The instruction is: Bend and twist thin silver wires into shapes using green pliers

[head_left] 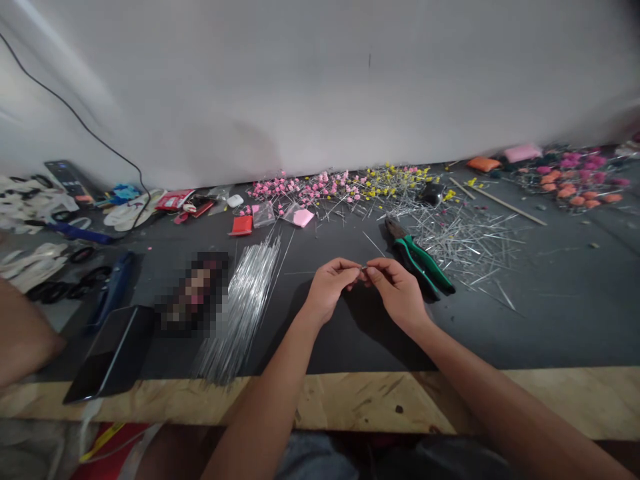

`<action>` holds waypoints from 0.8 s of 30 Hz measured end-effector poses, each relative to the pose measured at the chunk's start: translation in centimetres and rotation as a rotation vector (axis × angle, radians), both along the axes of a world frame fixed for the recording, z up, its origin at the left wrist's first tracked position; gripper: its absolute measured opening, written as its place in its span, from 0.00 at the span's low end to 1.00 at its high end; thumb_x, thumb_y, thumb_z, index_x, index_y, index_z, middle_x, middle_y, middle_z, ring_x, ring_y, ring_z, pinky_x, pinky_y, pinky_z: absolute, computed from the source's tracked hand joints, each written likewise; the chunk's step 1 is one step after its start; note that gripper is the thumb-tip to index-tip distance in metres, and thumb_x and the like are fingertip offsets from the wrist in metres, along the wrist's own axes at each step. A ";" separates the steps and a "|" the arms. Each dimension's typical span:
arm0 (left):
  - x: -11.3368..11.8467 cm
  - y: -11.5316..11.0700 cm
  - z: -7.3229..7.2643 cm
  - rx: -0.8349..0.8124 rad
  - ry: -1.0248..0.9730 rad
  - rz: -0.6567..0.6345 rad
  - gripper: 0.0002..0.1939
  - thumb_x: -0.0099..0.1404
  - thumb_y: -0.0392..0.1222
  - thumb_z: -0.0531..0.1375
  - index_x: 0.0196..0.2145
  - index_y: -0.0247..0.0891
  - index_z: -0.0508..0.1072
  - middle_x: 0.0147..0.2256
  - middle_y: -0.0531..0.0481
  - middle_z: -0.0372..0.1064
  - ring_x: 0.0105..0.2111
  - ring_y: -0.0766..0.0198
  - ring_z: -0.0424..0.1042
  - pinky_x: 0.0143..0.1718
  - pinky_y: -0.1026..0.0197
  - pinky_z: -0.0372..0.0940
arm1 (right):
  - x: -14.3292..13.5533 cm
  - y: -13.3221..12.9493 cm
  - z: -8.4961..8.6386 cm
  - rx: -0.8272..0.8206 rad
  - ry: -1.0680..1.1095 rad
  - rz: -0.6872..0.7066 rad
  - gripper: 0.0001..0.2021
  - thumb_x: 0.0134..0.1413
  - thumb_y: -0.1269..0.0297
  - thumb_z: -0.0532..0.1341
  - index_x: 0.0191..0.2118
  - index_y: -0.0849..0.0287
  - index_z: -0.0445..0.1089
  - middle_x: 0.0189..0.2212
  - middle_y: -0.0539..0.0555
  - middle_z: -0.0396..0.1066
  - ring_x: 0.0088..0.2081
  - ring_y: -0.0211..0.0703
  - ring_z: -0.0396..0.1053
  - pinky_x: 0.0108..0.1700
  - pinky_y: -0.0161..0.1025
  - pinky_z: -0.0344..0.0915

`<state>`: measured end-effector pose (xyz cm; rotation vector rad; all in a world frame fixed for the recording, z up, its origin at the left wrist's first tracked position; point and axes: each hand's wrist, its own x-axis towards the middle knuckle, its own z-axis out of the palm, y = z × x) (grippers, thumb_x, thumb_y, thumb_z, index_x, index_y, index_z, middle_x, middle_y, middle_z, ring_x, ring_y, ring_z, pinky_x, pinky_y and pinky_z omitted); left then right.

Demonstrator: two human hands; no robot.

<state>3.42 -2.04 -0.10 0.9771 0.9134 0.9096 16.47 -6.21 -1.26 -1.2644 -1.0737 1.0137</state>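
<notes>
Pinching with thumb and forefinger, the person's left hand (pixel 329 288) meets the right hand (pixel 401 292) above the dark tabletop (pixel 560 333), and a tiny piece of wire (pixel 363 269) sits between the two sets of fingertips. The fingers of both hands are drawn narrow onto it, the remaining fingers curled in beneath. So little of the piece shows that its long axis cannot be made out.

Two thin strands appear close by. The left strand (pixel 299 273) runs almost level, side to side, from just beside the left hand out toward the wire bundle. The far strand (pixel 373 244) slants from behind the right hand toward the wall and to the left. Whether either joins the pinched piece cannot be told.

Just beyond the right hand lie green-handled pliers (pixel 420 259), their long axis slanting, nose toward the wall and to the left, handles toward the person's right. A heap of short wires (pixel 473 240) spreads next to them, its pieces pointing every way. Left of the hands, the wire bundle (pixel 245 283) lies lengthwise, leaning right at its far end, its near end reaching the wooden edge (pixel 360 400). Pink-tipped stems (pixel 305 187) and yellow-tipped stems (pixel 397 180) line the wall (pixel 320 87).
</notes>
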 end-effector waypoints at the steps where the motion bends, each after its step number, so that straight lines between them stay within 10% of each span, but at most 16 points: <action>1: -0.1 0.0 0.0 0.006 -0.014 -0.012 0.04 0.51 0.36 0.61 0.27 0.34 0.72 0.24 0.52 0.70 0.24 0.72 0.65 0.26 0.67 0.55 | 0.1 0.1 -0.1 -0.001 0.030 0.011 0.09 0.50 0.58 0.60 0.36 0.56 0.67 0.28 0.51 0.70 0.30 0.40 0.68 0.36 0.39 0.66; 9: -0.8 -0.1 0.6 -0.122 -0.235 -0.246 0.12 0.54 0.34 0.60 0.38 0.32 0.73 0.36 0.44 0.72 0.33 0.66 0.70 0.31 0.64 0.61 | 1.4 0.8 -0.1 -0.034 0.475 0.160 0.07 0.50 0.59 0.60 0.35 0.53 0.66 0.26 0.46 0.65 0.28 0.35 0.65 0.34 0.36 0.64; 24: -0.9 -0.5 0.8 -0.233 -0.136 -0.494 0.07 0.55 0.39 0.60 0.28 0.31 0.68 0.25 0.49 0.67 0.20 0.74 0.63 0.18 0.70 0.54 | 1.8 0.4 0.8 -0.173 0.374 0.428 0.08 0.50 0.61 0.59 0.35 0.57 0.66 0.24 0.47 0.66 0.23 0.36 0.66 0.29 0.37 0.62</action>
